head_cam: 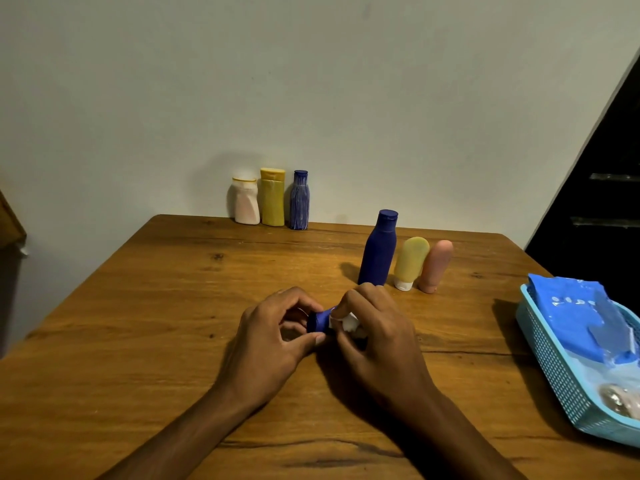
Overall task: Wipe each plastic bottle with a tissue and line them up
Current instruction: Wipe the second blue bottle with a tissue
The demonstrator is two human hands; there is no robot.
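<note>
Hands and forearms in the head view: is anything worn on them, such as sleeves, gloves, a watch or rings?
Nothing visible. The left hand and right hand are bare, with no gloves, rings or watch showing. Both forearms are uncovered to the bottom edge of the picture; no sleeve comes into view.

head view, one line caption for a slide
Both hands wipe a small dark blue plastic bottle with white tissue.

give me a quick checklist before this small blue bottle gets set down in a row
1. Left hand grips the small blue bottle: ok.
2. Right hand presses the tissue on it: ok.
3. Whole bottle wiped: cannot tell, fingers hide most of it.
4. Back row of white bottle, yellow bottle and striped blue bottle upright: ok.
5. Free table beside that row: ok.
6. Tall blue bottle and two tubes wiped: cannot tell.
</note>
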